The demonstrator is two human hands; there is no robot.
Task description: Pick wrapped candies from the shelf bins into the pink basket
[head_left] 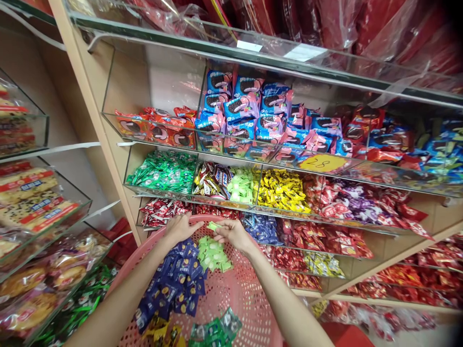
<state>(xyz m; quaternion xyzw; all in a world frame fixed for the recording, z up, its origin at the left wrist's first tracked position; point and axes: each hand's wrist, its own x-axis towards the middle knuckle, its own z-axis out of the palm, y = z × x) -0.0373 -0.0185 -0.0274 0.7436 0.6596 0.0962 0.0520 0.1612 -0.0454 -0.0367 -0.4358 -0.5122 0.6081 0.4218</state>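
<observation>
A pink perforated plastic basket [249, 299] is below me, with purple-blue wrapped candies [177, 277], light green wrapped candies [213, 255], dark green packets [215, 332] and some yellow ones [164, 332] inside. Above the light green pile, my right hand [233, 234] pinches a single light green wrapped candy [214, 225] between thumb and fingers. My left hand [181, 228] is at the basket's far rim, its thumb stretched toward that candy; its other fingers are partly hidden. In the shelf bin [241, 185] just beyond are more light green candies beside brown-wrapped bars.
Glass-fronted shelves [231, 205] of wrapped sweets stand ahead, with green candies [164, 171] to the left and yellow ones [282, 190] to the right. Cookie packets [240, 106] fill the tier above. Packaged breads [32, 202] line the left shelves. A wooden upright [97, 115] separates the units.
</observation>
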